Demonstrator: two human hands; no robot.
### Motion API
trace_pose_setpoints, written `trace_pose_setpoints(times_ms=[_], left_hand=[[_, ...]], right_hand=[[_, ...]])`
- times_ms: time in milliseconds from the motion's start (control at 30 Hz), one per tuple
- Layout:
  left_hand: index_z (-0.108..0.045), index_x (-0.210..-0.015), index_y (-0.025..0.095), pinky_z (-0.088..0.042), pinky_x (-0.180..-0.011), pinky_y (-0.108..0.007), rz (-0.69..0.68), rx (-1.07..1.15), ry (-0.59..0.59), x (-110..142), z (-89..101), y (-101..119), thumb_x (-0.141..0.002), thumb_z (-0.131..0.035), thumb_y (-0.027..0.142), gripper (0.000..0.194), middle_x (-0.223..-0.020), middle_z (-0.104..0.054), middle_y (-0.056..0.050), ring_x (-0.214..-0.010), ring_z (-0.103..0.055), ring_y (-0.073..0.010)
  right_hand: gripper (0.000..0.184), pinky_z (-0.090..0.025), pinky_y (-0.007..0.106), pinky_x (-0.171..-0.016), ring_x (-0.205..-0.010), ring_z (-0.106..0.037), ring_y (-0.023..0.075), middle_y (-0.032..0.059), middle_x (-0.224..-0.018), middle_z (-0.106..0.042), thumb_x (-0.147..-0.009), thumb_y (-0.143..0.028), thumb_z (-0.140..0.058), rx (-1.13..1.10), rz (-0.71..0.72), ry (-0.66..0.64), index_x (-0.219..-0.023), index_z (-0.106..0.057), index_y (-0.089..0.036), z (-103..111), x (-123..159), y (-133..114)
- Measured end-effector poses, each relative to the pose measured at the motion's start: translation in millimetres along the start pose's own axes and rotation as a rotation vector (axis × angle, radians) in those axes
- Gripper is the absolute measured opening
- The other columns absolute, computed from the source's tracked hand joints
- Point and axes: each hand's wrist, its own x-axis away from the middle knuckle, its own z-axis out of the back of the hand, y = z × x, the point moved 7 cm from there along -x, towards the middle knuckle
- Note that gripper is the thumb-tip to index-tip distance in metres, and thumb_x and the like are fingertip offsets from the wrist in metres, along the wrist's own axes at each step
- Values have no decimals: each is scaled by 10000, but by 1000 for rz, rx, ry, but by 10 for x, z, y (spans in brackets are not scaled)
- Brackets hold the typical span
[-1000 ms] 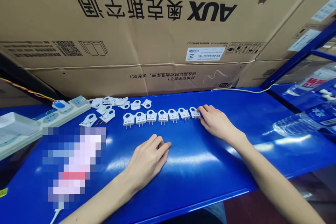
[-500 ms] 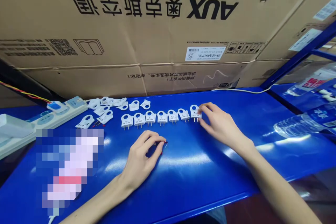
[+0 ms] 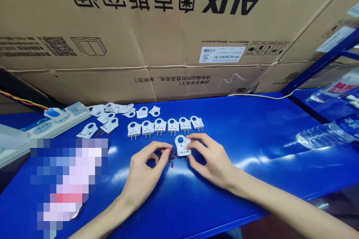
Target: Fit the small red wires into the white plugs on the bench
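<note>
Between thumb and fingers, my right hand (image 3: 210,155) grips a white plug (image 3: 183,146) with a round finger hole, its metal pins facing me. Just left of it, my left hand (image 3: 151,160) pinches small red-tipped pieces (image 3: 171,163); their exact kind is too small to make out. Behind both hands, several like white plugs (image 3: 159,126) stand in a row on the blue tabletop (image 3: 241,119), pins toward me. A looser group of white plug pieces (image 3: 120,109) lies to the left, one with red-tipped ends (image 3: 108,129) below it.
A white power strip (image 3: 56,121) with a plug in it runs along the left. A blurred-out patch (image 3: 75,171) covers something at the front left. The large cardboard box (image 3: 168,37) walls off the back. Plastic bottles (image 3: 322,136) lie at the right by a blue frame (image 3: 316,67).
My right hand has carried the end plug out of the row, leftward and toward me, beside my left hand. My left hand has barely moved; more red tips now show at its fingers.
</note>
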Motion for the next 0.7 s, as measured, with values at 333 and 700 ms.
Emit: trace_pose_setpoints(times_ms=[333,700], left_hand=[[-763,-930,223,-546,-680,-259,-26,95,2,1,16,26,-896,-697,392,184,-914,-758,-21,-765,-654,-146],[-779,-890,229,-498,-595,-242,-72,154,-51,9,-21,125,-868,-728,318,104,-892,-757,-25,-727,-655,-138]], right_hand=[[161,-599,381,-905,-1095,-686,219,97,-1252,-668,-922,-160,-601,-75,-4,-61,-1064,-635,-227,-88,24,-53],[166,-593,376,-893,-1076,-682,213,96,-1241,-686,-935,-156,-585,-68,45,-51,-1070,-652,-226,-75,20,-83]])
